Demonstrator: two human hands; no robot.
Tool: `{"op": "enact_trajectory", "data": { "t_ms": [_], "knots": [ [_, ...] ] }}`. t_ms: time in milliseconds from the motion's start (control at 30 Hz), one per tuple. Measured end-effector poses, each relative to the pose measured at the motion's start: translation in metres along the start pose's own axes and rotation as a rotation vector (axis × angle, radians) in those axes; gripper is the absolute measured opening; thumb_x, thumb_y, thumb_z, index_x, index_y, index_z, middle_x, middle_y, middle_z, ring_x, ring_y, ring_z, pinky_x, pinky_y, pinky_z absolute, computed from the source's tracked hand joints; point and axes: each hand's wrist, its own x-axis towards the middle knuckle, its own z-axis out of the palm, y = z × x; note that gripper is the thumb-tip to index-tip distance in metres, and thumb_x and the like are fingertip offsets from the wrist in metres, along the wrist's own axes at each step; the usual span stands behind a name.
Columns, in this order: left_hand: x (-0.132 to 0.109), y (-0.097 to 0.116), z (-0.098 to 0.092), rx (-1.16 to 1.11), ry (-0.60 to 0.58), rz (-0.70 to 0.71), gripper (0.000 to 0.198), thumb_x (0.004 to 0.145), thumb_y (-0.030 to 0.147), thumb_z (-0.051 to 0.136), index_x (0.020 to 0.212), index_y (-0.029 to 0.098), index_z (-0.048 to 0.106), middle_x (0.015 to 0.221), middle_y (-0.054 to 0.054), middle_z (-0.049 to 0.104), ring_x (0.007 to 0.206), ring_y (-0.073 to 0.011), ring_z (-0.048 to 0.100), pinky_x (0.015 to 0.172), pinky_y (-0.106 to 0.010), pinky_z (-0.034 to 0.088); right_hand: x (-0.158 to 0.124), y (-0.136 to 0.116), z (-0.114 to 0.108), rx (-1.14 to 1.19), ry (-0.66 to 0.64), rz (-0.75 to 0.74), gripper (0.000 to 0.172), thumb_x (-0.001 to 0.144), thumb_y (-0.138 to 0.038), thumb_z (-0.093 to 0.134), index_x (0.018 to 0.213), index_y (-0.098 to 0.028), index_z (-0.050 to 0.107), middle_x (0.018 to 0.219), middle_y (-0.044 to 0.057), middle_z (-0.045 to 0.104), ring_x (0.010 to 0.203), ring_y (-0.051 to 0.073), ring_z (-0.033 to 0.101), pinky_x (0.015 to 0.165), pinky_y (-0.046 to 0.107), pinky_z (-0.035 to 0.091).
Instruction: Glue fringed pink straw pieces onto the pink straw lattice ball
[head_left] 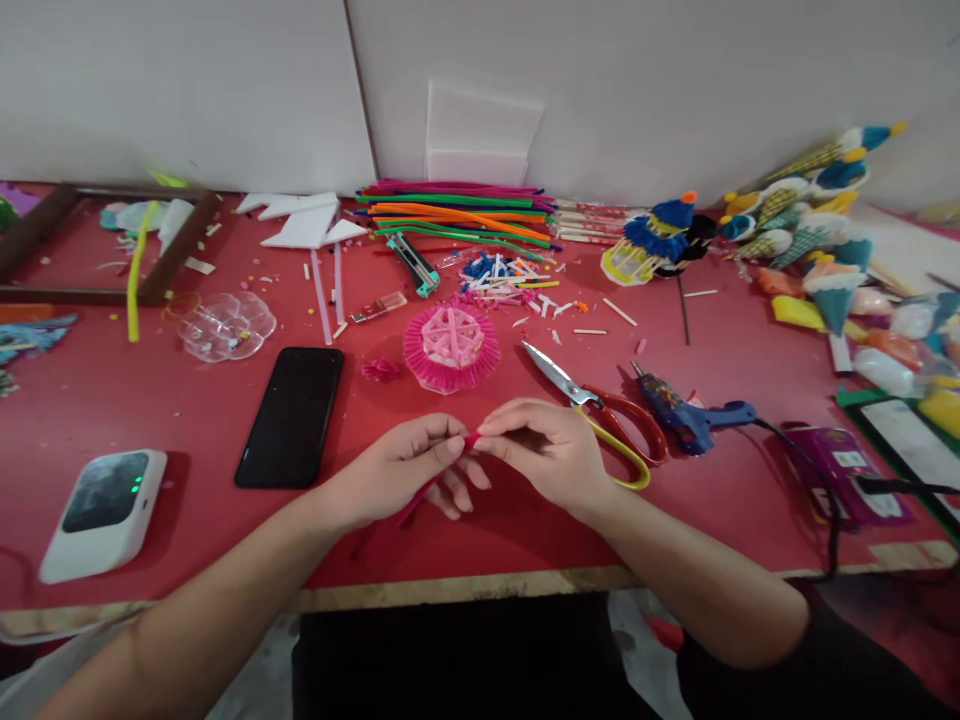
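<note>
Both hands meet over the front middle of the red table. Between thumb and finger, my left hand (427,458) pinches a narrow dark pink strip (411,508), whose tail hangs below the palm. My right hand (544,450) is closed in a pinch on the strip's other end, right beside the left fingertips. Whether the strip is paper or fuzzy wire, I cannot tell. Just beyond the hands sits a round pink piece with a pleated rim (451,345). A small pink ruffled bit (381,370) lies to its left. Scissors (592,400) with red and yellow handles rest past my right hand.
A blue glue gun (686,410) with a black cable lies to the right. Left are a black phone (291,418) and a white device (105,515). Pipe cleaners (457,215), a cutter knife (414,265) and cut stick bits (499,278) lie behind; several craft figures (810,215) stand far right.
</note>
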Motion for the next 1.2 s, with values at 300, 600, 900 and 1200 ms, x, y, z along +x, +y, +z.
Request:
{"op": "enact_trajectory", "data": {
  "t_ms": [300,600,900,1200],
  "knots": [
    [-0.0005,-0.0052,-0.001,0.213,0.035,0.101,0.035,0.098,0.053,0.052,0.089,0.02,0.054,0.075,0.0,0.067,0.05,-0.0064,0.036,0.046,-0.022,0.03,-0.0011,-0.0007,0.0005,-0.109,-0.022,-0.116,0.002,0.088,-0.025,0.075,0.088,-0.025,0.078,0.081,0.003,0.079,0.073,0.015,0.074,0.069,0.027,0.061],
    [-0.0015,-0.002,-0.0001,0.178,-0.093,0.024,0.03,0.099,0.05,0.047,0.091,0.021,0.049,0.069,0.002,0.065,0.045,-0.0066,0.033,0.043,-0.022,0.024,-0.0043,-0.0014,0.0003,-0.147,-0.034,-0.087,0.005,0.089,-0.028,0.075,0.093,-0.027,0.078,0.087,0.002,0.081,0.079,0.017,0.076,0.074,0.028,0.062],
    [-0.0007,-0.006,0.0047,0.247,-0.001,0.105,0.025,0.102,0.042,0.044,0.087,0.022,0.045,0.075,-0.001,0.07,0.048,-0.0059,0.042,0.045,-0.02,0.033,-0.0046,0.0027,0.0028,-0.387,0.065,-0.312,0.016,0.094,-0.023,0.069,0.105,-0.025,0.08,0.089,0.004,0.082,0.081,0.018,0.078,0.079,0.028,0.064],
    [-0.0001,-0.006,0.0063,0.172,0.043,0.089,0.029,0.1,0.047,0.047,0.09,0.02,0.048,0.08,-0.002,0.071,0.047,-0.0058,0.048,0.042,-0.019,0.036,-0.005,0.0031,0.0069,-0.316,0.055,-0.34,0.028,0.094,-0.014,0.066,0.116,-0.026,0.077,0.082,0.002,0.08,0.071,0.015,0.075,0.071,0.026,0.063]
  ]
}}
